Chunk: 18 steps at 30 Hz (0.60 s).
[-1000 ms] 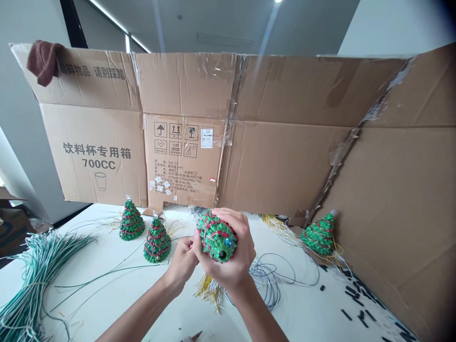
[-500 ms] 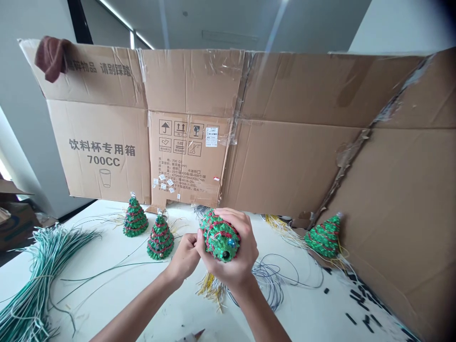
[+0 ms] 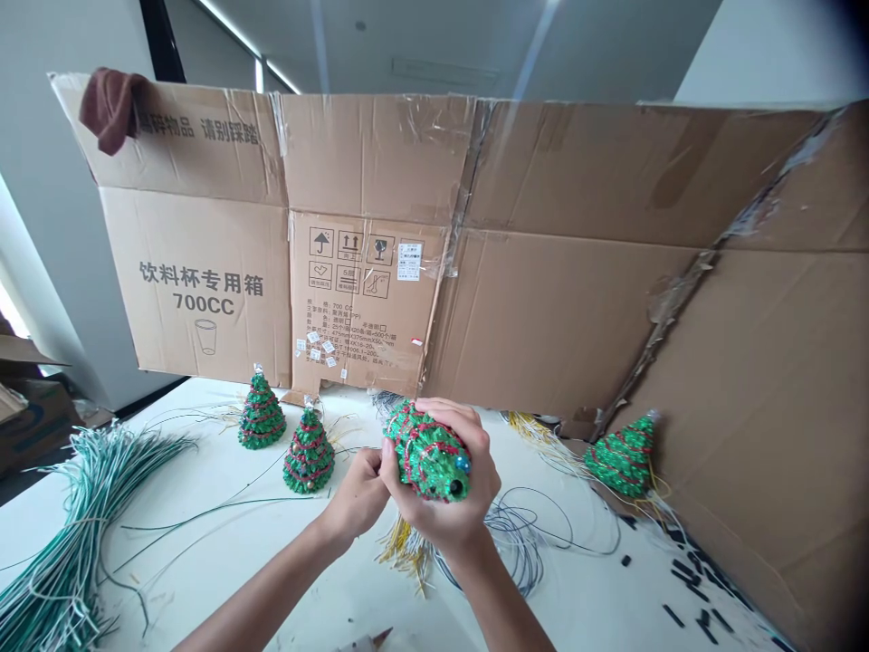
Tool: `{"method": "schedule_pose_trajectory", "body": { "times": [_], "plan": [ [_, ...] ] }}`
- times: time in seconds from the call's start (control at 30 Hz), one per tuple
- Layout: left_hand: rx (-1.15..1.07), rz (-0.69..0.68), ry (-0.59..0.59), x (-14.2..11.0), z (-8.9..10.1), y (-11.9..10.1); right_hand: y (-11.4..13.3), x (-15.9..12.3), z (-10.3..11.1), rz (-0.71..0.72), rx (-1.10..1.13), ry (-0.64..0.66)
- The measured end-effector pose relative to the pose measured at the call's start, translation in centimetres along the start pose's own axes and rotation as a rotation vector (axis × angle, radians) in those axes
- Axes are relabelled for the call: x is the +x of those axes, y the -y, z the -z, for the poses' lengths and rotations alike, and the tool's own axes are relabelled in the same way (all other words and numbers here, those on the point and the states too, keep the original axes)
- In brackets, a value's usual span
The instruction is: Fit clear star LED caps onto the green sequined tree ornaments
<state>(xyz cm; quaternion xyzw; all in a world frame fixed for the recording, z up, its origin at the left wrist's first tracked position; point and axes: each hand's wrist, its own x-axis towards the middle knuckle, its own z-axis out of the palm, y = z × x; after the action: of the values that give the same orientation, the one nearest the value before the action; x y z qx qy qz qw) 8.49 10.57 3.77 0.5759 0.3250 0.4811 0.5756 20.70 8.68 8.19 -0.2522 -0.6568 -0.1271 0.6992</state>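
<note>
My right hand [image 3: 453,507] wraps round a small green Christmas tree [image 3: 434,457] with red garland, lying tilted with its narrow top toward me. A dark round spot and a blue shiny bit show at that top. Close against the tree's left side, my left hand [image 3: 359,493] is closed with fingers pinched; whatever it grips is hidden. Two finished-looking trees, a left one [image 3: 262,412] and a nearer one [image 3: 309,453], stand upright with silvery tops. Another tree [image 3: 623,457] leans on its side by the cardboard at the right.
A thick bundle of green-white wires [image 3: 81,534] lies at the left. Coiled grey wires [image 3: 520,543] and yellow-white wire ends [image 3: 404,552] lie under my hands. Small black pieces [image 3: 689,575] scatter at right. Cardboard walls [image 3: 543,317] enclose the back. A pointed tool [image 3: 367,641] shows at the bottom edge.
The held tree's top has swung a little to the right within my right hand. Both hands stay close together. The whole view has shifted slightly.
</note>
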Motion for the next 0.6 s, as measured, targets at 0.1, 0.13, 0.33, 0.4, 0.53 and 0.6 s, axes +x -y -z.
{"method": "schedule_pose_trajectory", "body": {
  "times": [0.1,0.13,0.33,0.4,0.53,0.6],
  "plan": [
    [-0.006,0.005,0.018,-0.09,-0.05,-0.23,-0.08,-0.1,-0.03,-0.001,0.008,0.011],
    [-0.007,0.01,0.02,-0.08,-0.02,-0.27,-0.1,-0.12,-0.04,-0.001,0.008,0.016],
    [-0.003,0.045,0.036,0.03,0.34,-0.36,-0.11,-0.14,-0.08,-0.012,0.037,0.015],
    [0.001,0.059,0.033,0.0,0.49,-0.43,-0.09,-0.1,-0.06,-0.022,0.056,0.011],
    [0.005,0.083,0.006,-0.14,0.78,-0.64,0.05,0.03,0.0,-0.029,0.08,0.018],
    [0.007,0.089,-0.015,-0.21,0.83,-0.72,0.18,0.09,-0.02,-0.013,0.073,0.02]
  ]
}}
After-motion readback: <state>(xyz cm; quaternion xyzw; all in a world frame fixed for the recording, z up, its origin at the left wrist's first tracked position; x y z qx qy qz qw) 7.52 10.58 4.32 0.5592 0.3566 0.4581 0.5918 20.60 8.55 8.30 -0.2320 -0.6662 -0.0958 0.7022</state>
